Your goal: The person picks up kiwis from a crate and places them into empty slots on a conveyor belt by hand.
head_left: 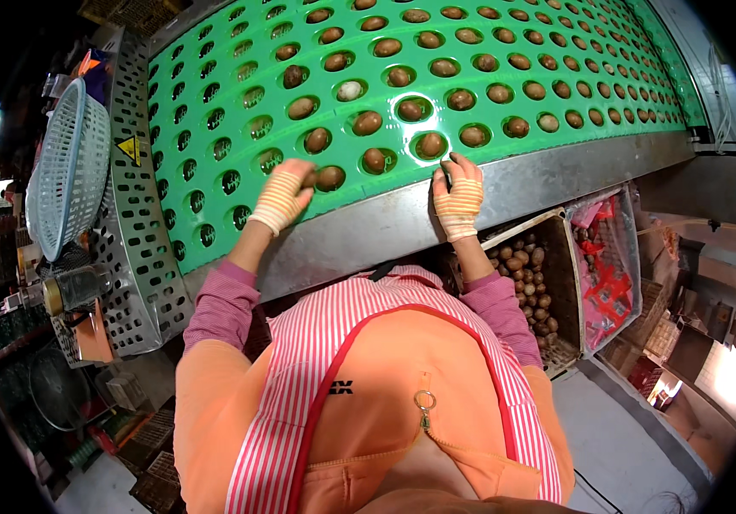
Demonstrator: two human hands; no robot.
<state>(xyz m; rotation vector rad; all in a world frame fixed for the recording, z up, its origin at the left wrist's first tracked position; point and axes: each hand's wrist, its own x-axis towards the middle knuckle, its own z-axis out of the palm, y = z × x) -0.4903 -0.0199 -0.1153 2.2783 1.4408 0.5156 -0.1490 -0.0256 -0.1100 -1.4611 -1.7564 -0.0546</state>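
Note:
A green conveyor belt [299, 201] with rows of oval pockets spans the top of the view. Brown eggs [368, 122] sit singly in many pockets; a few look paler, one of them a whitish egg [350, 90]. My left hand [286, 195], in a striped fingerless glove, is over the belt's near edge, its fingers slightly bent beside a brown egg [329, 178]; whether they touch it I cannot tell. My right hand [458, 199], gloved alike, rests at the metal rim [548, 176], fingertips reaching the belt's edge. Its fingers are apart, with no egg visible in them.
Below the rim at right stands a crate [561, 295] holding loose eggs [524, 270], beside a plastic-lined bin [599, 257] with red pieces. To the left are a perforated metal guard [137, 248], a pale blue plastic basket [66, 171] and a clear jar [77, 287].

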